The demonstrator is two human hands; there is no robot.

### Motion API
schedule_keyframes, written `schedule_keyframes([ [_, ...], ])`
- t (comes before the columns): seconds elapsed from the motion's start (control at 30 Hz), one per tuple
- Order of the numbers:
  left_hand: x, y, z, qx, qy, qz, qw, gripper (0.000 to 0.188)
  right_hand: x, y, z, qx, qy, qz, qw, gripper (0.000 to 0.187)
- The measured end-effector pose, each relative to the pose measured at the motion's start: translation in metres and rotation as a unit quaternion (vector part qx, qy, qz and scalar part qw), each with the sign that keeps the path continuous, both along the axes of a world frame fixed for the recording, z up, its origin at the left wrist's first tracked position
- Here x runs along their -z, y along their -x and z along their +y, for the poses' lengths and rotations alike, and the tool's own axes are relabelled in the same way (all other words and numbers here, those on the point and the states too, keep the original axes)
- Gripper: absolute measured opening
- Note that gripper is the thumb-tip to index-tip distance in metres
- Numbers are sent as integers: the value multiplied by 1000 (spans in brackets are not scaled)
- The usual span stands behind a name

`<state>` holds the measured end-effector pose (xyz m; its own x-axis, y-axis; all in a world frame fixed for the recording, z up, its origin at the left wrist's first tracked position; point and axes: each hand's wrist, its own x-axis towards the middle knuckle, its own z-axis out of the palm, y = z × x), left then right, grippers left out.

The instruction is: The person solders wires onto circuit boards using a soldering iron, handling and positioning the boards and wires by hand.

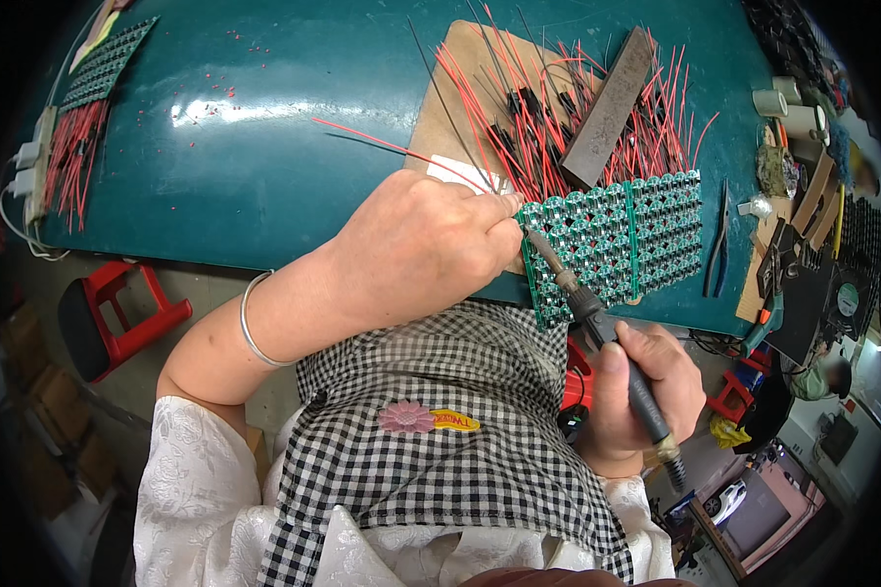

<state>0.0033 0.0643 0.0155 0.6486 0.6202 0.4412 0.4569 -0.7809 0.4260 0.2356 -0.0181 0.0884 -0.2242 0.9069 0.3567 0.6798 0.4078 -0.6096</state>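
Note:
My right hand is wrapped round the dark handle of a soldering iron. The iron's tip points up and left, at the upper left corner of a green circuit board panel. At that same corner my left hand pinches a red wire, whose long free end sticks out to the left. A dark wire rises beside it. Red and black wires fan away from the panel's far edge. Across them lies a dark metal bar. Whether the tip touches the board is hard to make out.
A brown board lies under the wires on the green table. Pliers rest right of the panel. Another wired panel and a power strip are at the far left. A red stool stands below the table edge.

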Motion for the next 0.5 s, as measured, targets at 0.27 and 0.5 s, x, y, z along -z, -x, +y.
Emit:
schedule_keyframes([
  [0.27,1,-2,-1,-2,-1,6,1000,13,-9,13,1,-61,-18,-62,996,26],
  [0.5,1,-5,-5,-18,8,9,1000,14,-18,18,6,-71,-18,-96,993,25],
])
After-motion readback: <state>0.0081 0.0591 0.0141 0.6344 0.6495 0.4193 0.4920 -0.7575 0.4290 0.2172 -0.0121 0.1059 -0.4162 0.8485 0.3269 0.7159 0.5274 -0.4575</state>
